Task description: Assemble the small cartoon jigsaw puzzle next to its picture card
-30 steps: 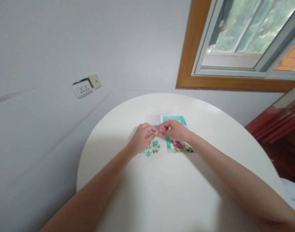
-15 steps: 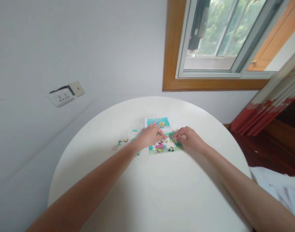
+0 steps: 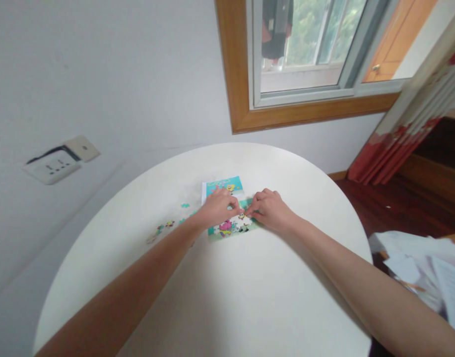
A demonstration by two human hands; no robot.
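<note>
A partly filled jigsaw puzzle (image 3: pixel 226 229) lies on the white table, with pink, yellow and green cartoon parts and white gaps. My left hand (image 3: pixel 219 206) reaches over its left and far side, thumb and forefinger pinched together. From the right, my right hand (image 3: pixel 269 210) bends over the puzzle, its fingertips closed at a small colourful puzzle piece (image 3: pixel 242 216). The two hands' fingertips nearly meet there. What the left fingertips hold is too small to make out. Just behind the puzzle lies a blue cartoon picture sheet (image 3: pixel 224 184), partly covered by my left hand.
Loose puzzle pieces (image 3: pixel 169 224) lie left of my left hand, with a teal piece (image 3: pixel 185 205) farther back. The round white table (image 3: pixel 227 297) stands close to the wall, under a wood-framed window (image 3: pixel 242 116). Papers (image 3: pixel 409 267) are heaped at the right.
My right hand has moved left, bringing its fingertips close to those of my left hand over the puzzle. The view has swung right, so the table and wall sit farther left.
</note>
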